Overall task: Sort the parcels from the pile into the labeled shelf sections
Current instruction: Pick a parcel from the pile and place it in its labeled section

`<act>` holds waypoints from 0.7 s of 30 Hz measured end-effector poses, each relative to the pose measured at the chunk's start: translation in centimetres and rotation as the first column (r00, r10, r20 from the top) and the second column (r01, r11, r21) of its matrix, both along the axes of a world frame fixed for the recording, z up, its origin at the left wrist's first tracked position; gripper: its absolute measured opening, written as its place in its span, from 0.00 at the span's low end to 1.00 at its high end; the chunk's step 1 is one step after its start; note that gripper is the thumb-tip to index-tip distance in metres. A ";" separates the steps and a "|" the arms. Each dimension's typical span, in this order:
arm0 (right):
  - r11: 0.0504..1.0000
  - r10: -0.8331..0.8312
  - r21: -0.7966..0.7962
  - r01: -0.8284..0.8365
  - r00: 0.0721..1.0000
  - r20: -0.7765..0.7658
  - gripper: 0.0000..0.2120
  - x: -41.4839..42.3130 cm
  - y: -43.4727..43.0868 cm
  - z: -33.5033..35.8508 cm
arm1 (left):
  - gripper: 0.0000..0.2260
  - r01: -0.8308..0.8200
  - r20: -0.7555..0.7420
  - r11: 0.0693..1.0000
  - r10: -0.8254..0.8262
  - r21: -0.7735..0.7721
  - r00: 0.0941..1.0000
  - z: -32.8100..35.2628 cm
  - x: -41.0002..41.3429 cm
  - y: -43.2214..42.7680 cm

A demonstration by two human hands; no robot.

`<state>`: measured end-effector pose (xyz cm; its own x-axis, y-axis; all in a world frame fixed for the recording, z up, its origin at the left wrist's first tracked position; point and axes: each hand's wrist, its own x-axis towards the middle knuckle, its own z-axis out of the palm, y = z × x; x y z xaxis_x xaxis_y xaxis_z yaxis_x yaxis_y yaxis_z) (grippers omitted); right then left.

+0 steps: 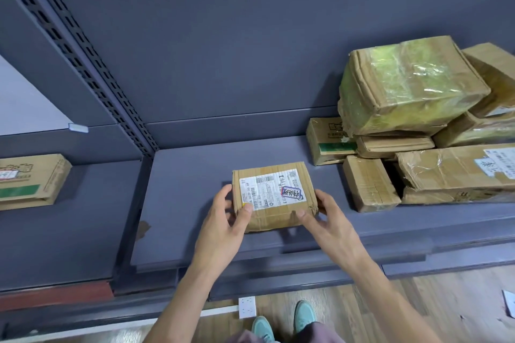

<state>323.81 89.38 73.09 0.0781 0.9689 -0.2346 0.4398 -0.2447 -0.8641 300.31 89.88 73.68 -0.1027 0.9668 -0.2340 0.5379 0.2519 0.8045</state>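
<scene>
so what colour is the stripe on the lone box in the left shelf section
Green, along the side of the cardboard box; the head view shows it.

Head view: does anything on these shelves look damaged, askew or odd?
The pile on the right is untidy: its top taped box sits tilted, and the long box below has torn, wrinkled tape. A brown scuff marks the shelf left of the held parcel.

Parcel [274,196]: laid on the shelf [189,203], near its front
Pile [418,125]: stacked to its right
Carton [30,179]: kept left, past the upright [89,67]
</scene>
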 end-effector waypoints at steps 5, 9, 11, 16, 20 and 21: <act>1.000 -0.007 0.011 0.006 0.998 0.057 0.14 0.2 0.2 0.0 | 0.33 0.046 -0.076 0.998 -0.049 -0.041 0.996 -0.3 -0.5 0.9; 0.997 -0.067 -0.015 0.070 0.989 0.132 0.24 0.0 -0.1 -0.4 | 0.34 0.093 -0.086 0.993 -0.098 -0.070 0.991 -0.4 -0.6 1.1; 0.995 -0.088 -0.034 0.096 0.980 0.176 0.28 -0.2 -0.2 -0.3 | 0.35 0.078 -0.097 0.995 -0.084 -0.058 0.992 -0.1 -0.7 2.1; 0.994 -0.058 -0.076 0.080 0.964 0.258 0.31 -0.3 0.1 -0.1 | 0.29 0.215 -0.242 0.977 -0.207 0.005 0.948 1.4 0.4 6.4; 0.992 -0.091 -0.063 0.108 0.969 0.231 0.34 -0.4 1.1 0.0 | 0.19 0.189 -0.290 0.982 -0.186 -0.017 0.939 0.9 0.7 5.9; 0.992 -0.097 -0.057 0.112 0.971 0.218 0.34 -0.5 1.5 0.1 | 0.18 0.166 -0.296 0.986 -0.167 -0.031 0.940 0.7 0.6 5.5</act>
